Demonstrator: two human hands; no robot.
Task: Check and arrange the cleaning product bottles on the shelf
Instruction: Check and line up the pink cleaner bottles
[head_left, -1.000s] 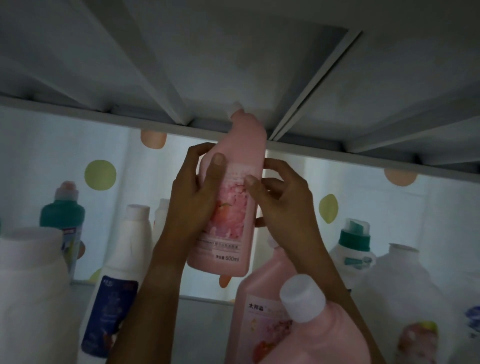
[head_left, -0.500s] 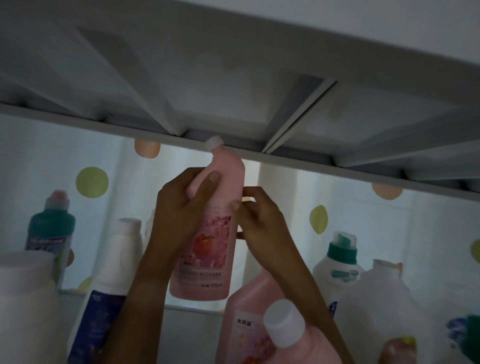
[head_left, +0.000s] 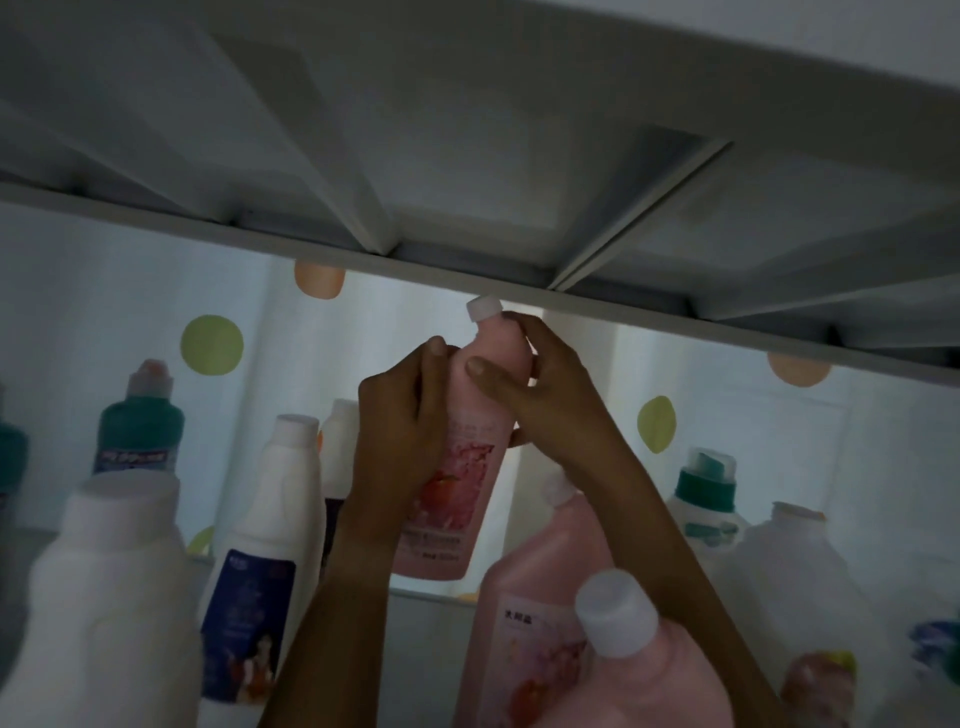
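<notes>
Both hands hold 1 pink bottle (head_left: 470, 467) raised just under the shelf board above (head_left: 467, 280), its white cap (head_left: 484, 308) tilted left. The left hand (head_left: 402, 431) has its fingers curled round the body, while the right hand (head_left: 545, 395) grips the neck (thumb across the front). Other bottles stand below: a white bottle with a dark label (head_left: 270, 530), a green-capped bottle (head_left: 140, 421) and a large pink bottle (head_left: 540, 597).

You look up at the grey ribbed underside of the upper shelf (head_left: 467, 156), dim and shadowed. Behind it hangs a white backlit curtain (head_left: 130, 291) with green dots (head_left: 211, 344) and peach dots (head_left: 318, 279), the only bright area.
</notes>
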